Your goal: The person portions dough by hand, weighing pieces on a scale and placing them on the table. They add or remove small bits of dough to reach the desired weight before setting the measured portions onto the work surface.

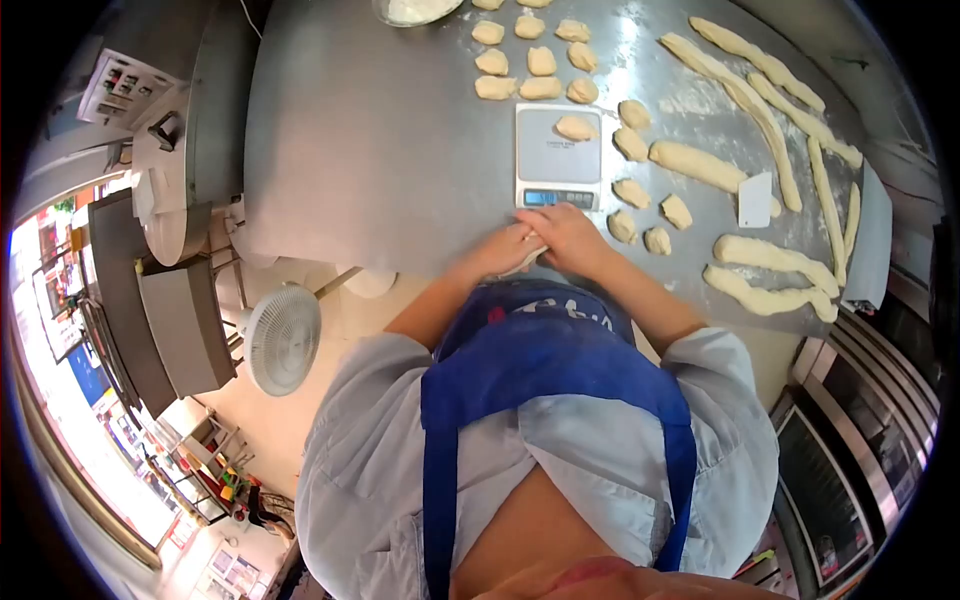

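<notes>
My left hand (508, 250) and my right hand (568, 238) are closed together at the near edge of the steel table, just below a digital kitchen scale (560, 160). A pale, soft-looking piece (527, 263) shows under the fingers, mostly hidden; I cannot tell whether it is dough or cloth. One dough piece (575, 128) lies on the scale's pan, and its display is lit. Right of the scale sit several small dough pieces (630, 193). A thick dough log (695, 165) lies beyond them, with a white dough scraper (755, 200) at its right end.
Rows of dough pieces (541, 61) lie behind the scale. Long dough strips (745, 95) cover the table's right side, with two thick strips (770, 258) nearer me. A bowl of flour (415, 8) stands at the far edge. Left of me is a white fan (283, 338).
</notes>
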`<state>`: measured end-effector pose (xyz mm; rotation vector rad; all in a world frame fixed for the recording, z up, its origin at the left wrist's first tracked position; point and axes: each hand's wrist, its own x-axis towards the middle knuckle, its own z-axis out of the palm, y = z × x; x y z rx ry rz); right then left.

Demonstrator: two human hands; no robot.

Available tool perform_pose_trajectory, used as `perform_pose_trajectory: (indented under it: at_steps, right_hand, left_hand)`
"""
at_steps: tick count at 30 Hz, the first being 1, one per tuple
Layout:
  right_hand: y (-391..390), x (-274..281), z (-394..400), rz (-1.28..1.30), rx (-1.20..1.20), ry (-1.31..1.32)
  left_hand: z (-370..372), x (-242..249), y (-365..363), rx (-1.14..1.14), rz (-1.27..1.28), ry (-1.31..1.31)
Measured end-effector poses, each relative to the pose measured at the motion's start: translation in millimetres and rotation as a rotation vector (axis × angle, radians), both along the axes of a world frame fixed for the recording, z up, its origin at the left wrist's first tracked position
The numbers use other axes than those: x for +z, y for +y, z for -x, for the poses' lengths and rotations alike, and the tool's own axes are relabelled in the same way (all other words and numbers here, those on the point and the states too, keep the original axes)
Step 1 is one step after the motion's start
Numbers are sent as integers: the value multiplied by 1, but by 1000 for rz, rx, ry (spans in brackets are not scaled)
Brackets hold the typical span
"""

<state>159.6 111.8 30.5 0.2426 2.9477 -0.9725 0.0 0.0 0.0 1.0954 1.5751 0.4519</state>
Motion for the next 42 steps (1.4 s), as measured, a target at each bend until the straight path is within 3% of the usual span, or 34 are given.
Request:
perform_pose_trajectory:
  at_steps: [2,5,9,12,14,16,19,21,22,24,28,30,31,32,33,34,35,37,41,42]
  right_hand:
    - [-3,-9,-7,133,-269,-45]
    - [-16,-3,-16,173,-376,87]
    - [-20,7,-32,71,-364,47]
    - [-22,14,-29,-42,-248,-161]
    - [-29,14,-20,-71,-220,-114]
    - [-35,14,-11,-100,-179,-66]
    - [-33,12,-1,-201,-164,-194]
    - [-26,13,-2,-283,-117,-293]
    - [-26,14,-3,-281,-115,-292]
    - [-32,17,-6,-168,-201,-214]
    - [-34,44,0,86,-124,-83]
    - [-24,74,23,136,-213,14]
    - [-18,80,30,186,-299,116]
    - [-5,70,37,187,-303,115]
    - [15,52,47,-33,-344,64]
    - [31,36,54,-254,-382,14]
    - [41,24,54,-254,-386,16]
    - [65,2,49,-417,-430,136]
    - [111,-24,36,-294,-679,226]
    - [120,-25,33,-118,-679,230]
  left_hand:
    - [3,30,25,-107,297,-301]
    - [1,22,12,-47,123,-346]
    - [5,24,-2,-64,-51,-201]
    - [8,20,4,-167,114,-161]
    - [10,25,11,-387,220,-164]
    - [9,20,21,-394,211,-162]
    - [-3,16,29,-408,194,-159]
    - [-14,21,29,-456,99,360]
    - [-13,28,27,-455,101,359]
    - [-9,42,25,-563,3,610]
    - [6,-13,4,-619,-86,677]
    - [19,-40,-9,-162,-510,83]
    - [10,-28,-3,-163,-511,80]
    - [-4,-15,2,-228,-384,373]
    - [-14,7,9,-293,-250,664]
    - [-17,33,19,-303,-117,555]
    - [-17,30,15,-307,-118,557]
    - [-10,16,5,-247,-344,536]
    - [9,4,-17,-126,-340,475]
    - [11,4,-25,-98,-344,543]
